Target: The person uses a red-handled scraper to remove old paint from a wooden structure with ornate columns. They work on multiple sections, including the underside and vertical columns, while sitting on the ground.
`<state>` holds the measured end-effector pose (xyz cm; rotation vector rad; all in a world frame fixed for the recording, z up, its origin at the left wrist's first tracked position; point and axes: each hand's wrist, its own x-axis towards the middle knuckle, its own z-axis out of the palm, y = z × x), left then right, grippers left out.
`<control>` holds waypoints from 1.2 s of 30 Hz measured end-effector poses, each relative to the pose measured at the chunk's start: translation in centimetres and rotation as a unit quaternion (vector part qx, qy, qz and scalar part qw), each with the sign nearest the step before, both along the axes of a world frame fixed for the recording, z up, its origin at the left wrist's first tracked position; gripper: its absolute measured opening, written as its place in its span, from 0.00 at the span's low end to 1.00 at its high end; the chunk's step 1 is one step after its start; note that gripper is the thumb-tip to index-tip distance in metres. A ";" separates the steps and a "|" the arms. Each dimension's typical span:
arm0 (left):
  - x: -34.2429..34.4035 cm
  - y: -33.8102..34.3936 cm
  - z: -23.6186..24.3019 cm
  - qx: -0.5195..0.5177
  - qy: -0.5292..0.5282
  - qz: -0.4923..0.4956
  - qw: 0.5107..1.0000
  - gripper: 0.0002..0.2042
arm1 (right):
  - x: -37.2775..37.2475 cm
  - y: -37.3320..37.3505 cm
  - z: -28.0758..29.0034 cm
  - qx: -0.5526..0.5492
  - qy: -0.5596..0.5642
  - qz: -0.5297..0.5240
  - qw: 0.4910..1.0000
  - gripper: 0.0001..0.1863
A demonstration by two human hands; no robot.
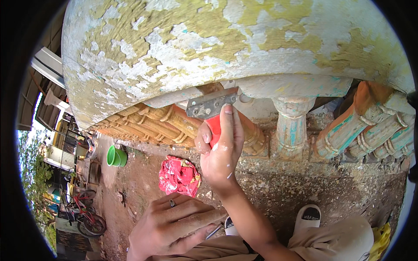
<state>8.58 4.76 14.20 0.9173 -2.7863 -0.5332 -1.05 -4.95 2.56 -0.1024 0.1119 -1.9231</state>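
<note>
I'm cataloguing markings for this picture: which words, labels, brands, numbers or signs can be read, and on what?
Right shoe: pale lettering on its black patch, not copied out here.
Left shoe: partly hidden; any marking is too small to read.
Scraper: no lettering that I can make out.

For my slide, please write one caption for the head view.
Right hand holding a red-handled scraper near a peeling balustrade rail; ringed left hand below.

Smooth, semi-gloss red plastic scraper handle (213,129); scuffed, matt grey metal scraper head (202,107). Broad curved yellow-white rail (196,48): rough, flaking paint right to lower edge. Turned orange-brown balusters (170,126): matt, dusty. Crumpled red bag (179,176): glossy, prob. plastic.
</note>
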 end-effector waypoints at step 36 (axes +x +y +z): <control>-1.0 -1.3 -1.2 -0.265 0.001 0.089 0.960 0.21 | -9.7 1.7 0.3 0.019 0.364 0.150 0.919 0.18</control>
